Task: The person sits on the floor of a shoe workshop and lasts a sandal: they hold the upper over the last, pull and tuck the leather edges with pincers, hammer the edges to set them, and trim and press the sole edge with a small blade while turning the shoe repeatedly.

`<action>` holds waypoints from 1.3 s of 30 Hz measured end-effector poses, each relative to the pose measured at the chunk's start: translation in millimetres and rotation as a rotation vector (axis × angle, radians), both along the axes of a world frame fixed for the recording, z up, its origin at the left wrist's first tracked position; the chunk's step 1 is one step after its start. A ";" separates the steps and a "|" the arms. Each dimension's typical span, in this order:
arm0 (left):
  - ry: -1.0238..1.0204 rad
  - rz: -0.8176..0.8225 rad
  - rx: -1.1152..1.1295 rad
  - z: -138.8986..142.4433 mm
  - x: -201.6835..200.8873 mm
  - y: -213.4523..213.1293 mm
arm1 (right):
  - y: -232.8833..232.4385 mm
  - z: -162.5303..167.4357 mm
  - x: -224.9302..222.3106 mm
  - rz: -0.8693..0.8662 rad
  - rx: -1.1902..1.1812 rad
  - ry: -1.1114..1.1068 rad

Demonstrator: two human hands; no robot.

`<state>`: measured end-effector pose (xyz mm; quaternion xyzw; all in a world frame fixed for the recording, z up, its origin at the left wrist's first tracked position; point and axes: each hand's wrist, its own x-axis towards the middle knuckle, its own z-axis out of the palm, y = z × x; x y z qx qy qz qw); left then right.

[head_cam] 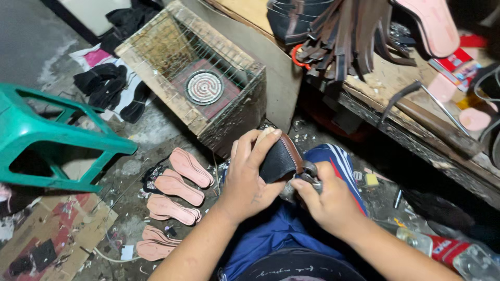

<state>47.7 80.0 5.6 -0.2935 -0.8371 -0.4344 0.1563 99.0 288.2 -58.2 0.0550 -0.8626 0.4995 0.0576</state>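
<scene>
The left hand point(249, 177) is gripping a black shoe upper point(278, 158) with a brown edge, fingers wrapping over its top and thumb pressing from below. The upper is sitting just above the person's lap, between both hands, tilting toward the right hand point(325, 200). That hand is closing on a small metal tool point(311, 174), thumb and fingers pinching it against the upper's lower right edge — the tool's working end is hidden, so its kind cannot be told. Blue trousers point(291, 229) with white stripes are lying under both hands.

At lower right, a red-and-white tube point(442, 248) is lying on the floor just beside a clear plastic piece point(476, 263).

To the left on the floor, pink insoles point(177, 190) are lying in loose stacks, near but apart from the left hand. Flattened cardboard point(52, 234) with red patches is lying further left, under a green plastic stool point(47, 135).

Beyond the hands, a wire-mesh box point(156, 47) is enclosing a round coil burner point(204, 87). Black soles point(107, 86) are lying on white and pink paper behind it.

On the wooden bench point(396, 83) at upper right, dark leather strips point(344, 36) are hanging over the edge; a flat red rectangular package point(452, 61) is lying near a pink insole — its print is too small to read.
</scene>
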 end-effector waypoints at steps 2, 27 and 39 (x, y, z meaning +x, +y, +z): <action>0.012 0.018 0.015 -7.7 -3.6 -6.9 | -16.8 -28.5 -19.6 0.023 -0.088 0.184; -0.382 -0.143 -0.593 -82.7 -32.1 83.1 | 54.0 -35.0 4.7 -0.186 -1.065 -1.024; -0.337 -0.146 -0.489 -65.1 -27.2 95.7 | 29.6 -35.6 33.9 -0.275 -0.693 -0.816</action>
